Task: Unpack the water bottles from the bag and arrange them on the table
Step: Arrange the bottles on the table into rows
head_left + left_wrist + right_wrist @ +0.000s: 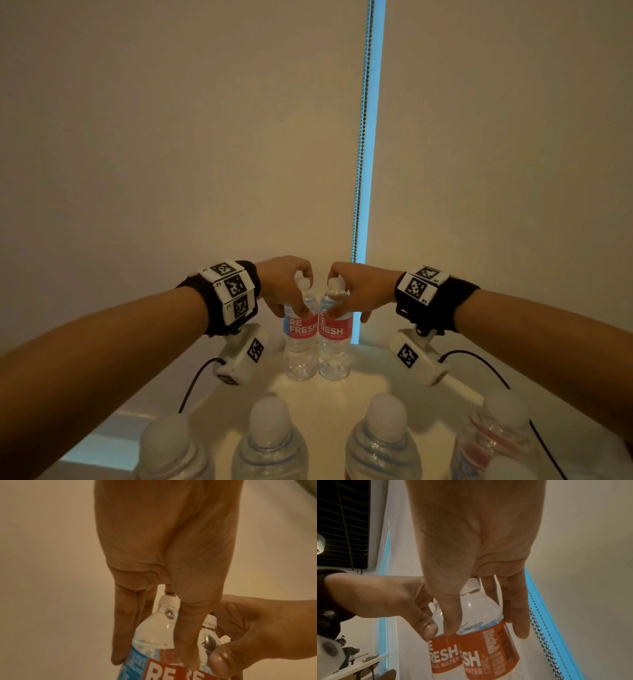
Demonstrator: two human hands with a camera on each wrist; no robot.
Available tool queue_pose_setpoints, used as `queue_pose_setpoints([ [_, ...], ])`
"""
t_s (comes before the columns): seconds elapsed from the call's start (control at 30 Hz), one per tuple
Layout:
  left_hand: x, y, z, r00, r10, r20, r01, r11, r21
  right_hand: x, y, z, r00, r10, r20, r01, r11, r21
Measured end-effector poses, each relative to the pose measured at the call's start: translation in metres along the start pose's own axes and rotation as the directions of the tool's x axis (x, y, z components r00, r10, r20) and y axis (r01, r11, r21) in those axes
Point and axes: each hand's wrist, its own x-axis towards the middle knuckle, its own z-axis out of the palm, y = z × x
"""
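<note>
Two clear water bottles with red and blue "REFRESH" labels stand upright and touching at the far side of the white round table (342,407). My left hand (291,310) comes down over the left bottle (300,353) and grips its shoulder, thumb in front and fingers behind. My right hand (346,315) grips the right bottle (334,353) the same way. In the left wrist view my left hand (154,658) spans the left bottle (154,632). In the right wrist view my right hand (486,632) holds the right bottle (488,653). No bag is in view.
Several more bottles stand in a row at the table's near side, from the leftmost (168,448) to the rightmost (493,431). Behind the table hang light roller blinds with a bead chain (363,137) beside a bright blue gap. Camera cables hang under both wrists.
</note>
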Motion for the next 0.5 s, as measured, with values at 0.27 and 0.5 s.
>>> queue_pose_setpoints([
  [0.27,-0.002,-0.009,-0.002,1.0,-0.019,0.016,0.018,0.996,0.085,-0.005,0.005,0.0,1.0,0.016,-0.011,-0.016,1.0,0.007],
  [0.5,-0.047,-0.018,-0.038,0.986,0.088,-0.141,-0.073,0.991,0.111,-0.051,0.012,-0.047,0.992,-0.048,-0.12,0.054,0.997,0.052],
])
